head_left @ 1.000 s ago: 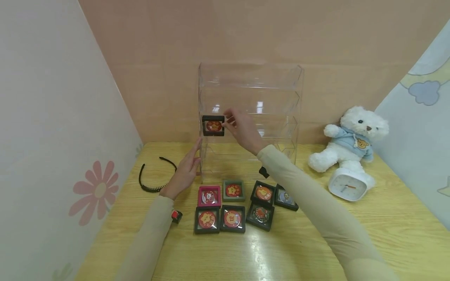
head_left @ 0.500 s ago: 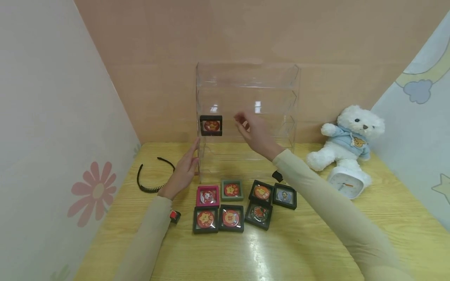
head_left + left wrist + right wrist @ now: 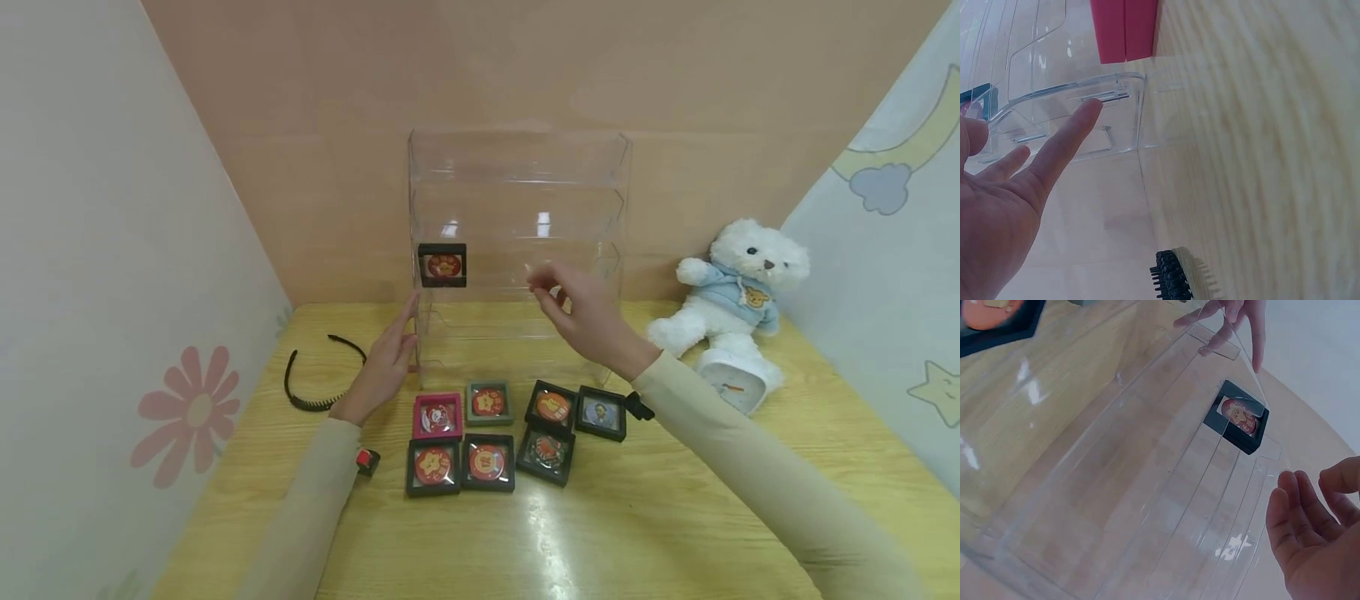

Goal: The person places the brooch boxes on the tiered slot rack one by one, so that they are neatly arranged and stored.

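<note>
A clear acrylic tiered rack (image 3: 517,179) stands at the back of the table. One black-framed display case (image 3: 442,266) with a red round badge sits at the left end of a middle tier, also visible in the right wrist view. My left hand (image 3: 381,371) rests its extended fingers against the rack's left side. In front of the right part of the rack, my right hand (image 3: 588,317) hangs in the air, fingers loosely bent and holding nothing. On the table below lie several framed badges, among them a pink case (image 3: 437,417), a green case (image 3: 489,403) and a black case (image 3: 488,462).
A black toothed headband (image 3: 315,392) lies at the left. At the right sits a white teddy bear (image 3: 738,283) in a blue top, with a white alarm clock (image 3: 738,382) before it. Walls close in the back, left and right.
My right hand has let go of the black display case on the rack and drawn away to the right and down. The left hand stays at the rack's side.
</note>
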Motion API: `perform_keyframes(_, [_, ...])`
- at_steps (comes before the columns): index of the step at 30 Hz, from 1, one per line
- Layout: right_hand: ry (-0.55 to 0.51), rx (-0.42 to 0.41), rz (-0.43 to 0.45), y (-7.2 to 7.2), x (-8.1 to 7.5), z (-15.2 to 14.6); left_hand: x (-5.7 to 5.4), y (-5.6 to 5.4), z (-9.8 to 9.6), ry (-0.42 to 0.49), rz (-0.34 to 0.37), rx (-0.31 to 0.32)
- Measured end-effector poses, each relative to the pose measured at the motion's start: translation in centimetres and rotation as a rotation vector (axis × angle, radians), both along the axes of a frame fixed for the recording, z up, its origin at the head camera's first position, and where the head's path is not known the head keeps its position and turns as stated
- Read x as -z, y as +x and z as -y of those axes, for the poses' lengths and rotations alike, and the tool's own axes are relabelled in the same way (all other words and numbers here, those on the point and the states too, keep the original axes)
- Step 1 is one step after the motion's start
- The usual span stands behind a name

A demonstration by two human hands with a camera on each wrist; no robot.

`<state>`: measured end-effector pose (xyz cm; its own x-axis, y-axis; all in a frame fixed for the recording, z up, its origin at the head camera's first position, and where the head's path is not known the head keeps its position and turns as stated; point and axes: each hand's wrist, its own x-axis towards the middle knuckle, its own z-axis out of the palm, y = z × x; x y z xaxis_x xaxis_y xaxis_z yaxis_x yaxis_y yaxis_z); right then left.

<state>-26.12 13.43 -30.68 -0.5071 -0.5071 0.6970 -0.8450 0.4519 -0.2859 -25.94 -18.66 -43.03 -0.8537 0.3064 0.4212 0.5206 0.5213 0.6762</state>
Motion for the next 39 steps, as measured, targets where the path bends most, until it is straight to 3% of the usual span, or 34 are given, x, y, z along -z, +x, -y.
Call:
perform_keyframes(7, [0.041, 0.071, 0.071, 2.2, 1.3, -3.3, -0.3, 0.3, -0.2, 0.006, 0.008, -0.004])
perform_keyframes(18, [0.123, 0.173, 0.180, 5.1, 4.7, -7.4, -0.6, 0.6, -0.2, 0.019, 0.017, 0.002])
perform_keyframes(30, [0.229, 0.271, 0.438, 8.1, 7.8, -11.4, -0.7, 0.7, -0.3, 0.020, -0.003, 0.015])
perform_keyframes(39, [0.263, 0.310, 0.635, 9.1, 9.7, -13.2, -0.7, 0.7, -0.3, 0.018, 0.001, 0.015])
